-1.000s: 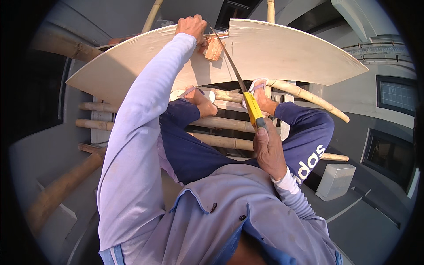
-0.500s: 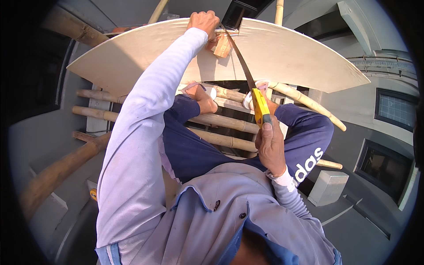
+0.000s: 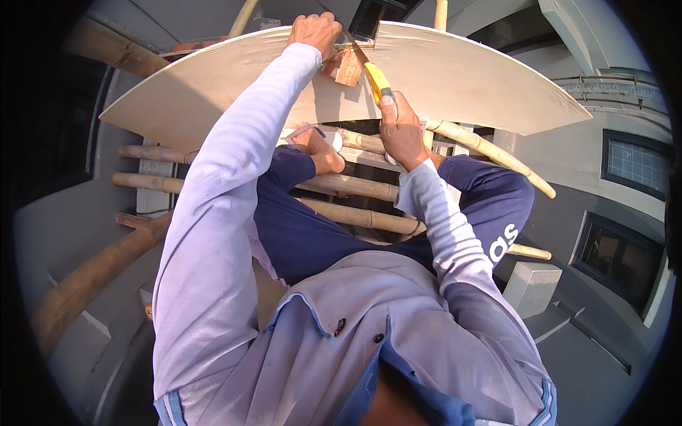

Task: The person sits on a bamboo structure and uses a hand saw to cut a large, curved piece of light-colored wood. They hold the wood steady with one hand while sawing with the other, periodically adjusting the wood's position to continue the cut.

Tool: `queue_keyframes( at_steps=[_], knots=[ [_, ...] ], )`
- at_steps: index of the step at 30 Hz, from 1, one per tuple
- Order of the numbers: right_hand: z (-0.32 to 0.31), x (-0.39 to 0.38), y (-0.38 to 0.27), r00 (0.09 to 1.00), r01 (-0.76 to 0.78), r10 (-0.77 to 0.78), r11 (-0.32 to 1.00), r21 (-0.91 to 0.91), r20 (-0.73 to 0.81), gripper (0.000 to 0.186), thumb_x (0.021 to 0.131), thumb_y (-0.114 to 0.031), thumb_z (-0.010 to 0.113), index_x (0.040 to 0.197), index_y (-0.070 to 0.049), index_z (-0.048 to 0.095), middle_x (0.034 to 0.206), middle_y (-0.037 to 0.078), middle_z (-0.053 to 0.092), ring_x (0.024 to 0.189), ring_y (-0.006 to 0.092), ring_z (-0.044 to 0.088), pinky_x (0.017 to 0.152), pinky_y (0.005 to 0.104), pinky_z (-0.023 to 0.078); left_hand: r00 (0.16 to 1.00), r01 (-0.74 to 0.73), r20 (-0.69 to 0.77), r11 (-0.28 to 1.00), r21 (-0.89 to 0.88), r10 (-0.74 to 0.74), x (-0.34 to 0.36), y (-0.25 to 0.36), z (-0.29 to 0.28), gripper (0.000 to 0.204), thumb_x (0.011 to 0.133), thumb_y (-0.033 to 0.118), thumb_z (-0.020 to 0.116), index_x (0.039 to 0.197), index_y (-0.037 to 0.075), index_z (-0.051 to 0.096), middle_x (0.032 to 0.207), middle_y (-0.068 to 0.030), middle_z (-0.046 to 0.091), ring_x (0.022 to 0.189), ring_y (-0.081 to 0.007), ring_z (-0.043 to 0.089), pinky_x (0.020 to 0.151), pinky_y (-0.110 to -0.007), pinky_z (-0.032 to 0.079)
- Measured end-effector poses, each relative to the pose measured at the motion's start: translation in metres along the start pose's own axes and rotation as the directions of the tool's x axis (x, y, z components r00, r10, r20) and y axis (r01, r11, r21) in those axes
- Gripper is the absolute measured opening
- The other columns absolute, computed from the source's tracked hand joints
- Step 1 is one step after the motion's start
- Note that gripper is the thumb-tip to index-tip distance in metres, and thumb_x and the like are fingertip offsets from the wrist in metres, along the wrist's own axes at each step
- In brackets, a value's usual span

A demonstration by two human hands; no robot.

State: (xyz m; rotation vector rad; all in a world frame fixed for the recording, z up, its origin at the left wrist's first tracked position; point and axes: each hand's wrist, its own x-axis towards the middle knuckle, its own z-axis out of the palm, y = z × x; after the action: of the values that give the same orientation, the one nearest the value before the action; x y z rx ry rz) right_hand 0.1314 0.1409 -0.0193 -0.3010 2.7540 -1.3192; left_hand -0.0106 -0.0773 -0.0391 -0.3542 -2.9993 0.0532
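A pale, curved plywood board [image 3: 455,78] lies across the bamboo poles beyond my feet, with a notch in its far edge. My left hand [image 3: 315,33] is closed at that edge, left of the notch; its fingers are partly hidden, so what they grip cannot be made out. Beside it, a small wooden block [image 3: 348,69] sits against the board. My right hand [image 3: 403,131] is wrapped round the yellow and grey handle of a handsaw [image 3: 377,79]. The saw's dark blade slants up and left past the block to the notch, close to my left hand.
Bamboo poles [image 3: 362,214] form an open platform under my legs, with gaps between them. Another pole [image 3: 490,153] slants at the right. Grey walls with dark windows [image 3: 616,259] stand on the right, and a thick bamboo pole [image 3: 99,284] runs along the left.
My right hand has pushed the handsaw forward and left, bringing its handle over the board and near the block. My left hand keeps its place at the board's far edge.
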Motion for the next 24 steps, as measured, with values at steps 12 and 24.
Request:
queue_keyframes(
  at_steps=[12, 24],
  knots=[
    [-0.002, -0.022, -0.009, 1.0, 0.018, -0.018, 1.0, -0.003, -0.013, 0.028, 0.106, -0.03, 0.046, 0.108, -0.003, 0.054, 0.076, 0.024, 0.06, 0.072, 0.0469, 0.061, 0.062, 0.0481, 0.048, 0.999, 0.024, -0.044, 1.0, 0.007, -0.024, 0.002, 0.005, 0.002, 0.044, 0.062, 0.04, 0.09, 0.092, 0.013, 0.075, 0.101, -0.0074, 0.069, 0.098, -0.029, 0.071, 0.085, -0.045, 0.055],
    [0.02, 0.02, 0.023, 0.993, 0.069, -0.064, 0.996, 0.053, -0.103, 0.029, 0.103, -0.029, 0.05, 0.105, 0.0, 0.056, 0.083, 0.028, 0.064, 0.079, 0.0489, 0.062, 0.067, 0.0494, 0.049, 0.998, 0.025, -0.048, 0.999, -0.033, -0.027, 0.008, 0.012, -0.006, 0.036, 0.068, 0.032, 0.086, 0.092, 0.008, 0.075, 0.1, -0.0094, 0.07, 0.097, -0.0279, 0.07, 0.084, -0.041, 0.053]
  ],
)
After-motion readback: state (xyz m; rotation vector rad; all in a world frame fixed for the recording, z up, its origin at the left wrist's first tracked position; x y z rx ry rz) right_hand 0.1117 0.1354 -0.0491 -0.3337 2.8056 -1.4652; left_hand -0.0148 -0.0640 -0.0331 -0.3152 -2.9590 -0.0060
